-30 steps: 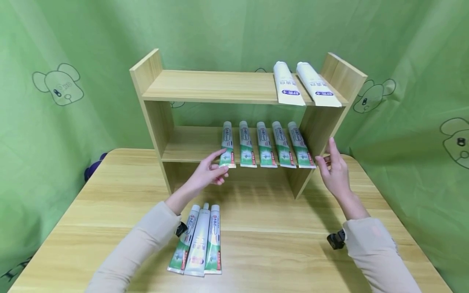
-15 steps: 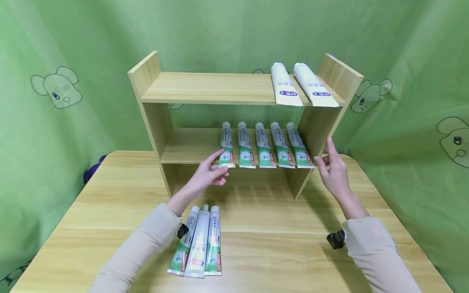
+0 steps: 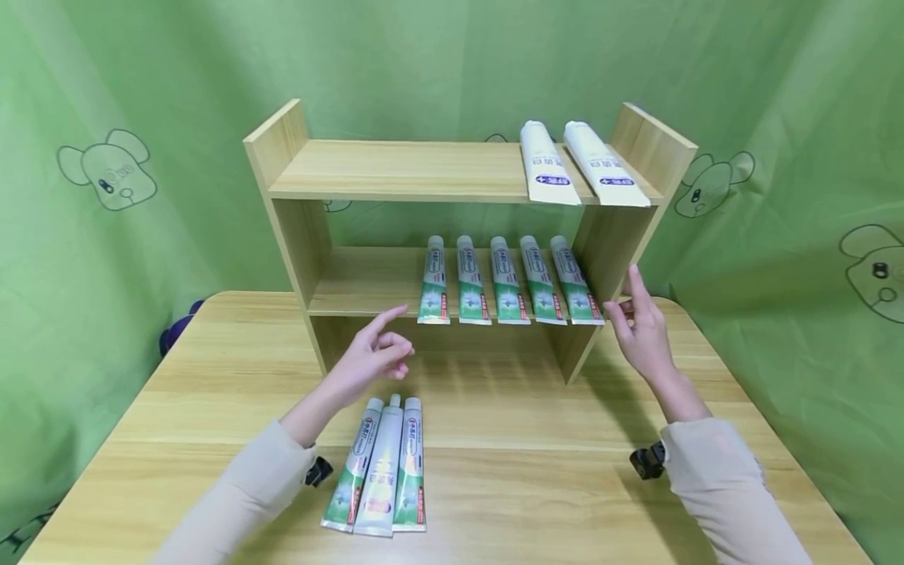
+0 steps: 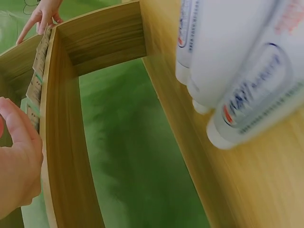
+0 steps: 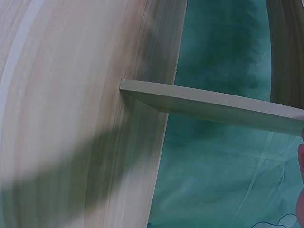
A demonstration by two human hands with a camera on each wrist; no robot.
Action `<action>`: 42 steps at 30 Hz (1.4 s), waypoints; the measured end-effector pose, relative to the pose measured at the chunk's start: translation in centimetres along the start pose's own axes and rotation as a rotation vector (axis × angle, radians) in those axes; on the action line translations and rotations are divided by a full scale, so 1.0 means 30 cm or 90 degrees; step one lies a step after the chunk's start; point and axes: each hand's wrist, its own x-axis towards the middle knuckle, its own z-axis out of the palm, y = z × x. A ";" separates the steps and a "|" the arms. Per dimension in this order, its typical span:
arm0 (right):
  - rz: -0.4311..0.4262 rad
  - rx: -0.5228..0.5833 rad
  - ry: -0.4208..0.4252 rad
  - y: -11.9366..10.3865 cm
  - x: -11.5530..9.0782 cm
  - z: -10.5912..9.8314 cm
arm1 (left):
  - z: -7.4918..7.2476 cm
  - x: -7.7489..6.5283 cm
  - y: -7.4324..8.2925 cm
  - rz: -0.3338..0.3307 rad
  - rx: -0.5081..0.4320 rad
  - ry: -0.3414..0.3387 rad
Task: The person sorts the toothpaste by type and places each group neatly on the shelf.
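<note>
My left hand (image 3: 370, 357) is just in front of the middle shelf, apart from it, index finger extended and the others loosely curled, holding nothing. Closest to it is the leftmost green-and-white toothpaste tube (image 3: 434, 281), lying in a row of several alike, flat ends at the front edge. My right hand (image 3: 643, 329) rests against the right side panel of the wooden shelf unit (image 3: 402, 193); in the right wrist view only bits of its fingers (image 5: 300, 164) show. Below my left hand, two green-and-white tubes flank a silvery-white toothpaste tube (image 3: 381, 471) on the table.
Two white toothpaste tubes lie on the top shelf's right end, the nearer to the middle being one white tube (image 3: 547, 165). The unit stands on a wooden table (image 3: 523, 486). A green curtain (image 3: 395, 63) hangs behind and at both sides.
My left hand has let go of the leftmost tube on the middle shelf and drawn back down and left. That tube stays on the shelf. The right hand keeps its place.
</note>
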 end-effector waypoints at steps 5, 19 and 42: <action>0.031 0.015 -0.031 -0.005 0.004 -0.018 | -0.030 -0.053 -0.004 -0.010 0.026 -0.015; -0.001 0.032 -0.045 0.002 0.044 -0.053 | -0.139 -0.168 -0.084 -0.070 0.070 -0.009; 0.001 0.039 -0.059 -0.007 0.055 -0.062 | -0.197 -0.246 -0.185 -0.144 0.081 -0.025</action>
